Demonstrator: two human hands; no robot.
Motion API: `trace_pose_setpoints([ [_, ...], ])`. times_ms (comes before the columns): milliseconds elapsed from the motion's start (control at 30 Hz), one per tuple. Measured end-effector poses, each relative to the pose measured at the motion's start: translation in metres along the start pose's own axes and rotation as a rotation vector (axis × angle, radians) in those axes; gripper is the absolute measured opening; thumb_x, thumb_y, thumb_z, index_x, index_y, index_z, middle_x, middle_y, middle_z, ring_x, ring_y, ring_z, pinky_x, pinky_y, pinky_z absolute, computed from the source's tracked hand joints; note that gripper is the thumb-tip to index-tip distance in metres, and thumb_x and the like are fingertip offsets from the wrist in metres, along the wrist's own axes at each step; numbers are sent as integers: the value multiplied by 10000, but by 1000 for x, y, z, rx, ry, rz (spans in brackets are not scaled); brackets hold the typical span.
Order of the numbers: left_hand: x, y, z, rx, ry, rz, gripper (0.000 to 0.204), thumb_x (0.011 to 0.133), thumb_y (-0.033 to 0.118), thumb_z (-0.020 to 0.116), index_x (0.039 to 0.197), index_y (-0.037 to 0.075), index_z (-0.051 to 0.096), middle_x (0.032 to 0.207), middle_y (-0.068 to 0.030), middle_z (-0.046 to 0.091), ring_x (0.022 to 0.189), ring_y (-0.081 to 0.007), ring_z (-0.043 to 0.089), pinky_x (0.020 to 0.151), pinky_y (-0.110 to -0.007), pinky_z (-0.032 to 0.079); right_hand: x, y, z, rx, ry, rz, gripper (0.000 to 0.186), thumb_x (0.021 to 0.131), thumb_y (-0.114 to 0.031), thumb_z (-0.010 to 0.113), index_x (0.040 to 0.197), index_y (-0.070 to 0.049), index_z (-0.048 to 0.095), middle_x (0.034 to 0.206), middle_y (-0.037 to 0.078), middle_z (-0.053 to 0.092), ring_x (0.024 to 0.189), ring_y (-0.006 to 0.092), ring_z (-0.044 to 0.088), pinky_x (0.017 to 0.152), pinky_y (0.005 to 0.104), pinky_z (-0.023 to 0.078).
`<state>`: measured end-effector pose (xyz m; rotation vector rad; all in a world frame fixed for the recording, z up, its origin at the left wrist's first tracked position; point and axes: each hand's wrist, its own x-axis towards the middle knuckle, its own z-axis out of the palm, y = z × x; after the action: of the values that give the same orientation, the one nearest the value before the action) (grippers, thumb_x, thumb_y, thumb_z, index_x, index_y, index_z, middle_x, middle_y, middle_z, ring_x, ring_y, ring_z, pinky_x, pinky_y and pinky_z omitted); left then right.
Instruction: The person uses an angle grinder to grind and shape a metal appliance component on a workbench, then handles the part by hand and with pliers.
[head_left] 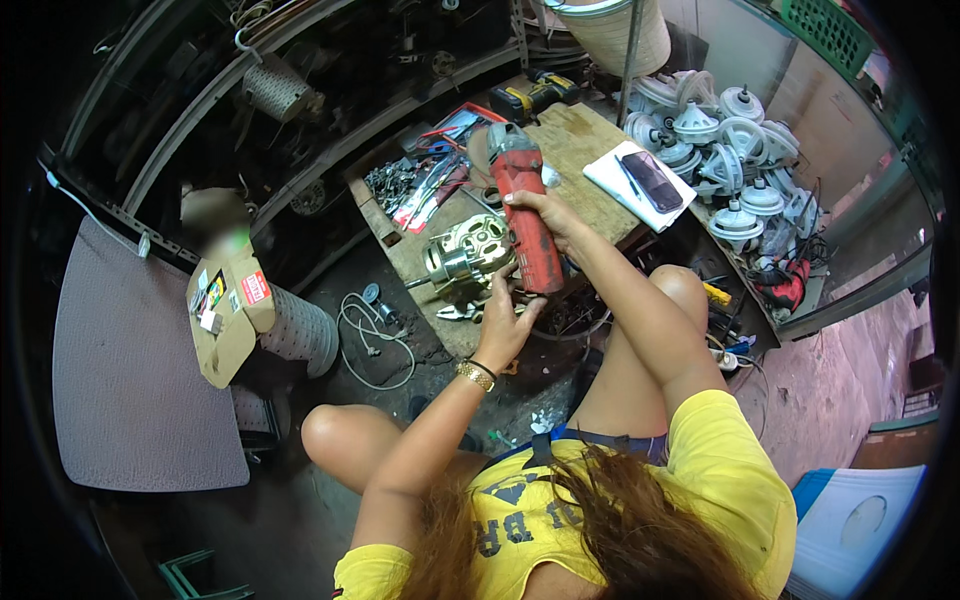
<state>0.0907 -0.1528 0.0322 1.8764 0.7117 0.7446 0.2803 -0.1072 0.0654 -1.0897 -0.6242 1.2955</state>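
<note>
Fingers of the right hand (550, 219) wrapped round a red power tool (535, 250) over the wooden bench (578, 128). Left hand (508, 320) at the tool's near end, fingers partly spread, grip cannot be told; gold-coloured metal casing (480, 241) just left.

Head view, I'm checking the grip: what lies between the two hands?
The body of the red tool lies between the right hand and the left hand, in the head view.

Scuffed red power tool (538, 255), grey-headed
</note>
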Motion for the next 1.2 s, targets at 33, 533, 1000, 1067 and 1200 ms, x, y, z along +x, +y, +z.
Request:
trace_pose_setpoints([
  [33, 1, 2, 4, -70, 13, -21, 624, 815, 113, 707, 1283, -27, 318, 1113, -223, 589, 1002, -299, 613, 865, -359, 475, -1, -1, -1, 4, 3, -5, 511, 701, -260, 766, 1088, -26, 530, 829, 74, 600, 659, 162, 600, 590, 320, 526],
  [533, 48, -6, 38, -891, -222, -99, 696, 915, 337, 617, 1426, 14, 273, 1342, -91, 442, 1230, -171, 433, 1049, -314, 323, -16, -17, -19, 229, -274, -214, 601, 858, -393, 543, 1328, -58, 378, 1050, 130, 595, 828, 208, 637, 735, 350, 553],
  [1000, 4, 34, -147, 473, 17, 117, 426, 776, 180, 697, 1150, 26, 566, 1129, -155, 522, 1088, -334, 505, 943, -404, 407, 92, -15, -69, -1254, 635, -134, 926, 699, -340, 791, 1465, -325, 272, 1262, 233, 468, 1146, 393, 530, 948, 460, 447],
  [1067, 3, 25, -162, 475, 114, 104, 408, 766, 146, 691, 1138, 23, 576, 1111, -145, 522, 1065, -324, 505, 923, -392, 408, 104, -13, -74, -1337, 709, -77, 903, 713, -338, 781, 1463, -316, 278, 1258, 227, 465, 1130, 405, 535, 937, 464, 454],
  [1200, -1, -5, -164, 436, 198, 62, 400, 762, 119, 681, 1137, 26, 581, 1093, -138, 523, 1053, -311, 506, 913, -373, 409, 118, -4, -81, -1493, 778, -21, 825, 738, -352, 767, 1437, -324, 329, 1245, 225, 476, 1105, 424, 550, 905, 476, 480],
])
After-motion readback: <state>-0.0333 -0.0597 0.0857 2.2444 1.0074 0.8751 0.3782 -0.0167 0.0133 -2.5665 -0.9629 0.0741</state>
